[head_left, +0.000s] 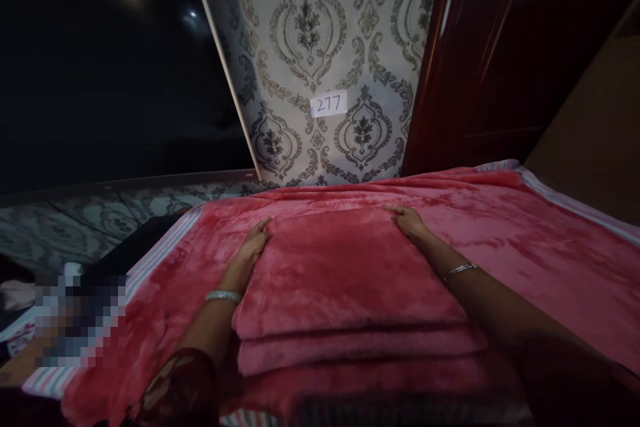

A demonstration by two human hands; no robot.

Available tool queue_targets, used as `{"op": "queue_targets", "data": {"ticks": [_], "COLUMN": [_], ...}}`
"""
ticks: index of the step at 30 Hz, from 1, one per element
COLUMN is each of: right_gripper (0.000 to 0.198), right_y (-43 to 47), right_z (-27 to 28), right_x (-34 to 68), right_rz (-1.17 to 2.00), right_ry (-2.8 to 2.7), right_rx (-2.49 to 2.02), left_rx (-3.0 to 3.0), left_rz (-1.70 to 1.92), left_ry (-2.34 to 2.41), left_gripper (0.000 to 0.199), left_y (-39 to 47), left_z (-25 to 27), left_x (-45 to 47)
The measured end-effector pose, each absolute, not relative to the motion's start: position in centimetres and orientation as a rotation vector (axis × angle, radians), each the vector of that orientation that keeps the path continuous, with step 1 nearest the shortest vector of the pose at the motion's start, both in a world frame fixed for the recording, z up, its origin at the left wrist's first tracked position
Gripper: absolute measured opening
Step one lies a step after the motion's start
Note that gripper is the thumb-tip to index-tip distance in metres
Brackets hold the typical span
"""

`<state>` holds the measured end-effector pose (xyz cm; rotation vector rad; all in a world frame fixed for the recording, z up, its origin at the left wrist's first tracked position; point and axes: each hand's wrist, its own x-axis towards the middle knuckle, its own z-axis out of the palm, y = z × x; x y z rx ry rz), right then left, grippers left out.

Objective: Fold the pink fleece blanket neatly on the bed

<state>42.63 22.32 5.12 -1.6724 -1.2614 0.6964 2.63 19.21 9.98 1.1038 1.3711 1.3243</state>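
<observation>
A folded red plush blanket (345, 267) lies in front of me, its thick layers stacked and showing at the near side. My left hand (257, 240) is at its far left corner, the fingers curled against the edge. At the far right corner, my right hand (409, 221) has thumb and fingers on the fabric, partly hidden by the blanket. Both arms reach along the sides of the stack. Beneath it spreads a larger red plush cover (505, 233) with a striped border. A striped edge also shows under the near end of the stack.
A large dark screen (110, 67) stands at the left. Patterned wallpaper (310, 33) behind carries a paper label (329, 103) reading 277. Dark red glossy furniture (480, 67) rises at the right. Dark cloth (135, 247) lies left of the cover, near a blurred patch.
</observation>
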Motion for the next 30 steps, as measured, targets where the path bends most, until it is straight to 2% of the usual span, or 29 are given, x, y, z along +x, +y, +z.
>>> {"op": "queue_targets", "data": {"ticks": [6,11,15,18,21,24,28,30], "right_gripper": [0.051,0.064,0.085,0.097,0.084,0.069,0.069,0.067], "right_y": [19.5,11.5,4.1,0.5,-0.4,0.8,2.4,2.2], "right_z": [5.8,5.6,4.7,3.4,2.5,3.6,7.0,7.6], "right_x": [43.1,45.2,46.9,47.3,46.8,46.1,45.9,46.1], "right_rz": [0.718,0.899,0.986,0.876,0.67,0.614,0.611,0.564], "right_ry": [-1.252,-1.266,-1.385,-1.547,-1.662,-1.588,-1.419,-1.408], "right_rx": [-1.631,-1.49,-1.434,-1.397,-1.395,-1.419,-1.317,-1.285], "left_rx": [0.899,0.863,1.024,1.283,1.565,1.681,1.589,1.592], "left_rz": [1.33,1.291,1.227,1.21,1.152,1.165,1.386,1.348], "left_ry": [1.407,1.227,1.257,1.332,1.404,1.397,1.341,1.361], "left_gripper": [0.066,0.075,0.086,0.083,0.068,0.051,0.048,0.048], "left_y": [17.5,10.9,4.7,1.4,0.2,0.9,1.9,1.4], "left_z": [10.5,10.7,9.8,8.7,7.9,8.5,10.8,11.5], "left_x": [1.3,0.0,-0.1,0.2,0.8,1.4,1.6,1.4]}}
